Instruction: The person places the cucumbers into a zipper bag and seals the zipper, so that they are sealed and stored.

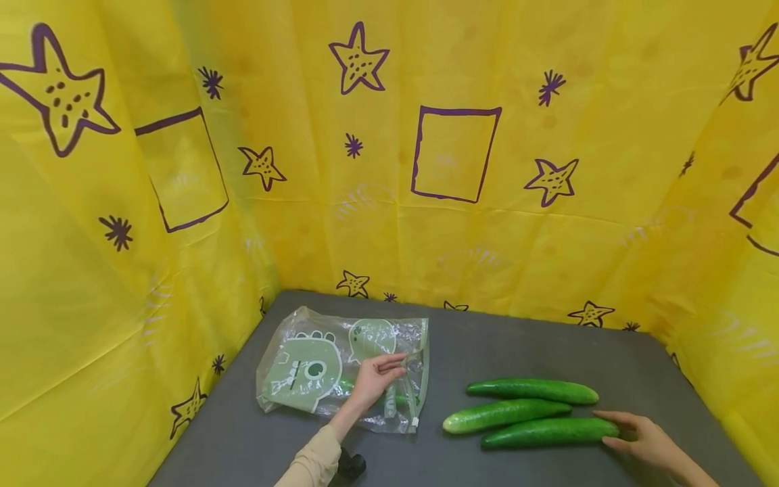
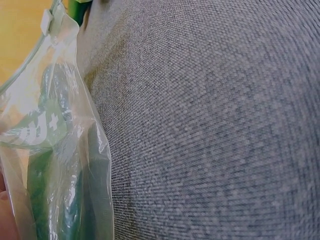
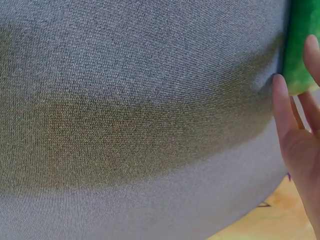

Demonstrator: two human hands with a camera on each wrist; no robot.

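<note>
On the left of the head view lies a clear zip bag (image 1: 304, 396) with green cartoon prints; the left wrist view shows long green shapes inside the bag (image 2: 67, 185). My left hand (image 1: 374, 380) pinches the bag's top layer near its open right edge. Three green cucumbers lie to the right: a back one (image 1: 529, 389), a middle one (image 1: 508, 414) and a front one (image 1: 548, 433). At the right end of the front cucumber is my right hand (image 1: 646, 441), its thumb and fingers spread around the tip, not curled tight. That cucumber's end (image 3: 300, 65) shows in the right wrist view.
The grey table (image 1: 517, 338) is enclosed by yellow curtains (image 1: 389, 230) with purple stars and squares. A small black object (image 1: 351, 465) lies by the left forearm at the front. A white zip slider (image 1: 415, 422) sits at the bag's front right corner.
</note>
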